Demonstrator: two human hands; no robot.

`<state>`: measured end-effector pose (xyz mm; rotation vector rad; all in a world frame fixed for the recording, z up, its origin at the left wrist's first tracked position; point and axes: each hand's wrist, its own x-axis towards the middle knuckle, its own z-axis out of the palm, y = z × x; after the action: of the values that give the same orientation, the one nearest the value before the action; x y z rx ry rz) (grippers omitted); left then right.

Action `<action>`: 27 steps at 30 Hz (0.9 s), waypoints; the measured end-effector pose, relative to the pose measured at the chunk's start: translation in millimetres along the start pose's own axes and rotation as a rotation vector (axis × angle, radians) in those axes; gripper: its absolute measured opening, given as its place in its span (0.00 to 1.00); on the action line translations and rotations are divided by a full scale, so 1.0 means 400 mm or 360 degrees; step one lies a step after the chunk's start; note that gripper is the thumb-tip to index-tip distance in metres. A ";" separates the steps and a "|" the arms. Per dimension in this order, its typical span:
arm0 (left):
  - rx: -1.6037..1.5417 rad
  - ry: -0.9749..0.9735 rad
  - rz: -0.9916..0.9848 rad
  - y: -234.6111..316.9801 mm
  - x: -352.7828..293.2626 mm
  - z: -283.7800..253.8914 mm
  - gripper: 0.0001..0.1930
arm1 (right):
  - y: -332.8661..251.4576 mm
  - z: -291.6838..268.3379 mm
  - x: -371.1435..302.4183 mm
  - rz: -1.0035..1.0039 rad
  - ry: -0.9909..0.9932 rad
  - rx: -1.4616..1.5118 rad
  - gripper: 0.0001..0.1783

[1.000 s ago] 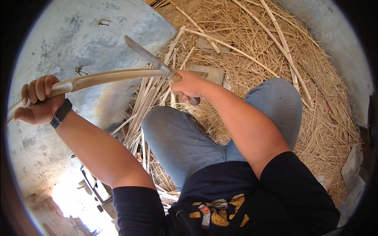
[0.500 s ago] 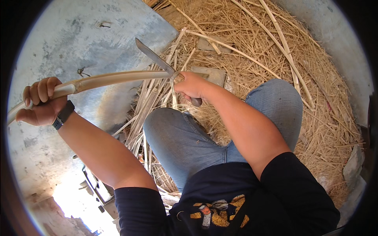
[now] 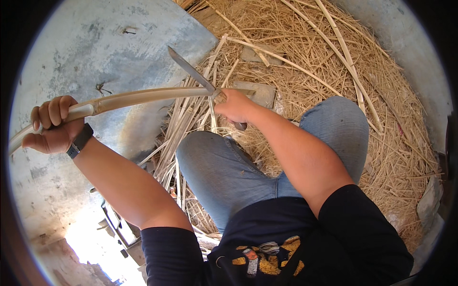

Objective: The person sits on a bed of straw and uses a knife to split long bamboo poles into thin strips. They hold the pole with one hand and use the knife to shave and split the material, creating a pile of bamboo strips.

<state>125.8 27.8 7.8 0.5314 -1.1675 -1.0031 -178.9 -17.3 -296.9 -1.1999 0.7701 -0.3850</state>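
Left grip [image 3: 56, 123] holds split bamboo [image 3: 148, 96]; right grip [image 3: 234, 106], a knife [image 3: 192, 71].

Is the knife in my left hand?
No, the left hand grips the bamboo strip; the right hand holds the knife.

The person wears a black short-sleeved T-shirt [image 3: 286, 221] with a patchy yellow, orange and white print [image 3: 269, 266] across the front, faded blue jeans [image 3: 214, 174] and, on the left, a dark wrist strap [image 3: 80, 140] that may be a watch band.
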 end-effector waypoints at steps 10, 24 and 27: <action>0.0102 0.0130 0.0078 -0.017 -0.006 0.024 0.27 | -0.006 0.012 0.005 -0.0043 -0.0021 -0.0022 0.29; 0.0156 0.0216 0.0098 -0.012 -0.012 0.027 0.27 | -0.001 0.006 0.003 0.0042 0.0102 -0.0255 0.28; 0.0165 0.0230 0.0096 0.001 -0.016 0.021 0.28 | -0.041 0.017 -0.023 -0.0041 0.0001 -0.0252 0.28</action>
<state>117.6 34.6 7.8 0.6370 -1.1038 -0.8415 -178.4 -12.1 -277.4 -1.3592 0.7978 -0.3510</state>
